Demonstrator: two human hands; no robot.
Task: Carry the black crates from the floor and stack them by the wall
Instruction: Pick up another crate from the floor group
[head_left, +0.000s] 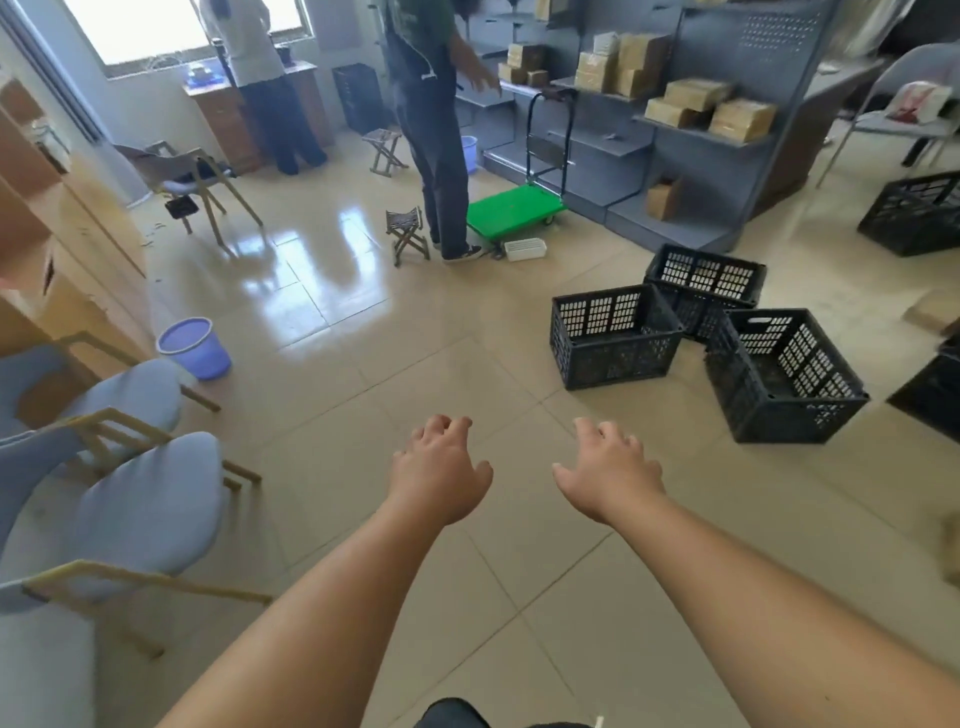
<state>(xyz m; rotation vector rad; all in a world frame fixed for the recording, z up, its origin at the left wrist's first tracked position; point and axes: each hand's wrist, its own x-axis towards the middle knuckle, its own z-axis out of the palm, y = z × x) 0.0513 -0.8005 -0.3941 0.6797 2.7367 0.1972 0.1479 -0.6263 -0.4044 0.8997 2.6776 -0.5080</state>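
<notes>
Three black slatted crates stand together on the tiled floor ahead to the right: a near-left crate (613, 338), one behind it (706, 283) and a near-right crate (784, 374). Another black crate (914, 213) sits farther off at the right, and part of one more (932, 389) shows at the right edge. My left hand (441, 467) and my right hand (608, 467) are stretched out in front of me, palms down, fingers apart and empty. Both hands are short of the crates, with bare floor between.
Two people stand ahead, one by a green platform trolley (514, 210), one at a wooden desk (234, 119) under the window. Grey shelving (691, 135) with cardboard boxes runs along the right. Blue chairs (140, 509), a purple bucket (195, 348) and folding stools (408, 234) stand on the left and middle floor.
</notes>
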